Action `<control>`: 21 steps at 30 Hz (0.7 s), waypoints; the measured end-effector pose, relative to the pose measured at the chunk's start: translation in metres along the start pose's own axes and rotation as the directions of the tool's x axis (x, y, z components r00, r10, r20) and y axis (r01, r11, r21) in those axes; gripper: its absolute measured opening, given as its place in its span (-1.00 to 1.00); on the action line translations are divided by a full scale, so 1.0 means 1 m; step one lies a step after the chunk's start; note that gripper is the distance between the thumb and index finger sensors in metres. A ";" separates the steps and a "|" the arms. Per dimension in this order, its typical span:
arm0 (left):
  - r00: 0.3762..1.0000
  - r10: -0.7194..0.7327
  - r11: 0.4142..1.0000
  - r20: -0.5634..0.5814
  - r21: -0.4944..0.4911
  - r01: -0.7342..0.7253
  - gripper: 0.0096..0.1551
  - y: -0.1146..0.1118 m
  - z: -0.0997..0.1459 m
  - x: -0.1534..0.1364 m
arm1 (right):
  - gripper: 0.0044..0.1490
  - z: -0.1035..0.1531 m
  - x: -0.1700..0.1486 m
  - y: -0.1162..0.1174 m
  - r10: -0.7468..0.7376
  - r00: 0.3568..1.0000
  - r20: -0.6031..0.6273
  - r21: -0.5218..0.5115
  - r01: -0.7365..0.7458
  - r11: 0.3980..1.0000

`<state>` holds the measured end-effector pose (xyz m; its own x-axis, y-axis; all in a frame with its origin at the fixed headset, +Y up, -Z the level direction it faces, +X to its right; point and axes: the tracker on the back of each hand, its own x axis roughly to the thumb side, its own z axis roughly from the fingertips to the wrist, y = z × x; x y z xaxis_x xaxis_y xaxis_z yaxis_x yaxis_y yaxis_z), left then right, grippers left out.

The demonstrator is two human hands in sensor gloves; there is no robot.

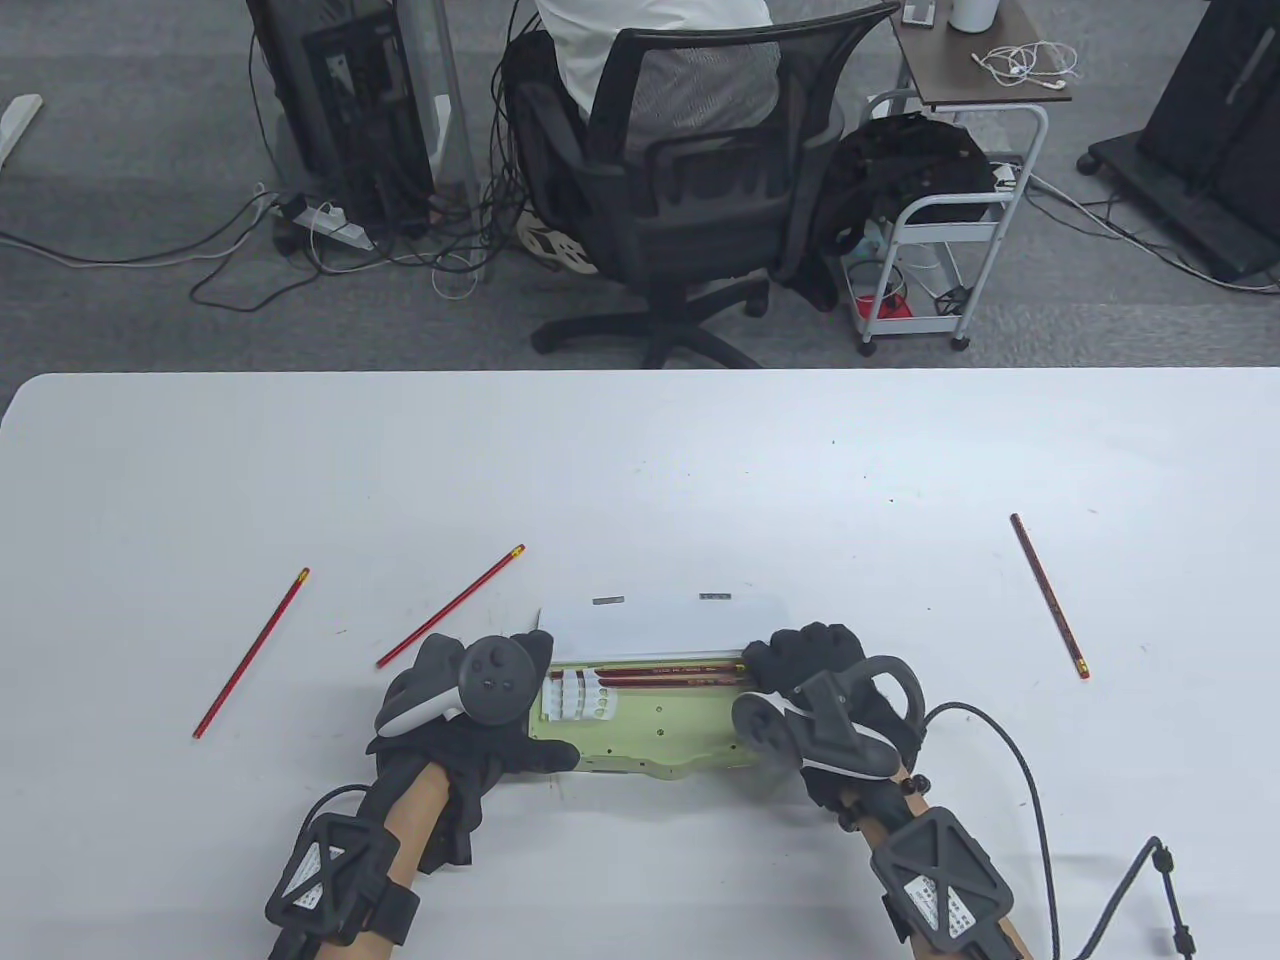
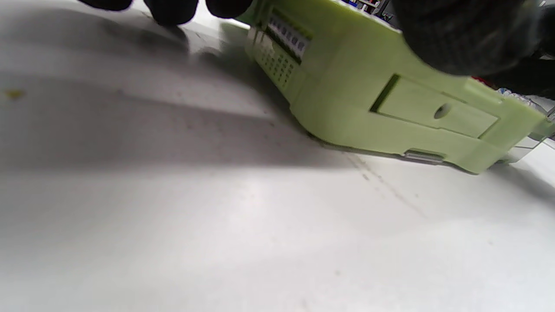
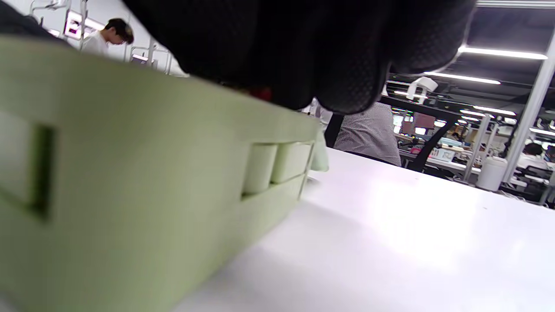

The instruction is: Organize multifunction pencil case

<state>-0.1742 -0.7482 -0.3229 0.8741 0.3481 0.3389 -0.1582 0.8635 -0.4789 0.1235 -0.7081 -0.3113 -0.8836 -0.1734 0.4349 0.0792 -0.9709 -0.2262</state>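
The green pencil case (image 1: pixel 650 725) lies open on the table (image 1: pixel 640 460) at its near edge, lid (image 1: pixel 660 625) raised toward the far side. Two red pencils (image 1: pixel 665 676) lie inside along the back wall, and a white slotted insert (image 1: pixel 578 697) sits at the case's left end.

The left hand (image 1: pixel 470 710) rests at the case's left end, thumb extended along the near edge and fingers laid over the end. No curl around the case is evident, so this grip is judged wide, a bracing hold to stop the case sliding. The right hand (image 1: pixel 815 680) is curled over the case's right end at the pencil tips. Whether it pinches a pencil cannot be told.

Three loose pencils remain: two (image 1: pixel 252 652) (image 1: pixel 451 606) left of the case, one (image 1: pixel 1048 594) well to its right.

The left wrist view alone shows the case's side wall (image 2: pixel 390 104) with a recessed panel and a latch. The right wrist view shows its hinge knuckles (image 3: pixel 277 169), with the glove pressed on the rim above.
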 end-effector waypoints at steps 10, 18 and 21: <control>1.000 0.000 1.000 0.000 0.000 0.000 0.46 0.000 0.000 0.000 | -0.35 0.009 -0.043 0.004 -0.204 0.944 -0.260 0.026 0.218 0.976; 1.000 0.000 1.000 0.000 0.000 0.000 0.46 0.000 0.000 0.000 | -0.32 0.003 -0.035 0.012 -0.144 0.950 -0.276 0.079 0.171 0.982; 1.000 0.000 1.000 0.000 0.000 0.000 0.46 0.000 0.000 0.000 | -0.33 0.001 -0.032 0.013 -0.122 0.955 -0.271 0.077 0.148 0.986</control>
<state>-0.1742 -0.7482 -0.3229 0.8741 0.3481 0.3389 -0.1581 0.8635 -0.4790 0.1530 -0.7153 -0.3267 -0.9784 -0.0026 0.2065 -0.0167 -0.9957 -0.0916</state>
